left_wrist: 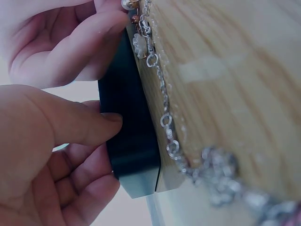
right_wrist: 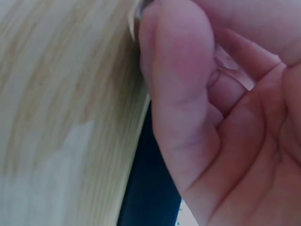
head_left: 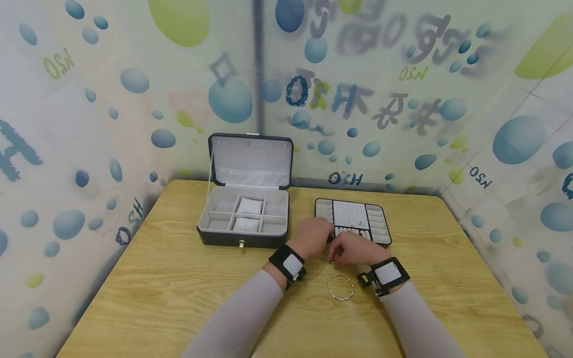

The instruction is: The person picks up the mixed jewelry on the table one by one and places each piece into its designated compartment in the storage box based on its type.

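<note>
My left hand (head_left: 314, 235) grips the near-left corner of a shallow black jewelry tray (head_left: 378, 213). In the left wrist view its thumb lies against the tray's dark side and the other fingers curl at the edge. Beside it my right hand (head_left: 355, 248) pinches a small pearl jewelry piece (left_wrist: 129, 4) between thumb and forefinger; most of that piece is hidden. A silver chain bracelet (left_wrist: 162, 89) with charms lies on the table along the tray's front. Nearer to me is a round silver bangle (head_left: 341, 299).
An open black jewelry box (head_left: 224, 239) stands to the left, lid upright, with two white cushions (head_left: 249, 206) in its compartments. The tray holds ring rolls, small side slots and a dotted panel (head_left: 350, 214). Patterned curtains (head_left: 179, 99) surround the wooden table (head_left: 170, 278).
</note>
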`<state>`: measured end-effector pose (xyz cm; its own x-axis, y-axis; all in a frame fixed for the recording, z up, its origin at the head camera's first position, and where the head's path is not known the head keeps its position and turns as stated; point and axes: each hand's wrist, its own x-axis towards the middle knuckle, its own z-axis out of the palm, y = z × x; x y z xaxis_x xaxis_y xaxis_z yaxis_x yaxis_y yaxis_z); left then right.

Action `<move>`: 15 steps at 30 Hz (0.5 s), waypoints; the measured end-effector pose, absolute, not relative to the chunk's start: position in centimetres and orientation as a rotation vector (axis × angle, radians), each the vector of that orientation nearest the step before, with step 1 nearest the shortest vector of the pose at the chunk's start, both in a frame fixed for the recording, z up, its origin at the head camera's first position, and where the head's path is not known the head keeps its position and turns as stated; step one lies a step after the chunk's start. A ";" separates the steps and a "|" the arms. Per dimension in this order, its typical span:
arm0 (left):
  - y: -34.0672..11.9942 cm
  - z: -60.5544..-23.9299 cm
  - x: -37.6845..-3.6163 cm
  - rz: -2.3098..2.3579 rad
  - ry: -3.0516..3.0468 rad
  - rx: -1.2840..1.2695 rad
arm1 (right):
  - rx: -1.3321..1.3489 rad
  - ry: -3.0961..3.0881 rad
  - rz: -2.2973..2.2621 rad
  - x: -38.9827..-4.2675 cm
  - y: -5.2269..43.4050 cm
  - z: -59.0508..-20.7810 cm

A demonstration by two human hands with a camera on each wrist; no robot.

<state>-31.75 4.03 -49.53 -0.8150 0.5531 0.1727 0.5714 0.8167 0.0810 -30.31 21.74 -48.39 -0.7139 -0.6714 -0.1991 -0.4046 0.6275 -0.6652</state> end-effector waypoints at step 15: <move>3.8 -49.3 -31.6 -0.202 -2.855 -0.909 | -0.861 2.469 -0.775 -30.6 21.6 -49.2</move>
<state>-31.58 3.84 -49.25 -0.8082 0.5633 0.1717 0.5818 0.8088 0.0856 -30.62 21.59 -49.21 -0.7242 -0.6621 -0.1928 -0.4331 0.6542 -0.6200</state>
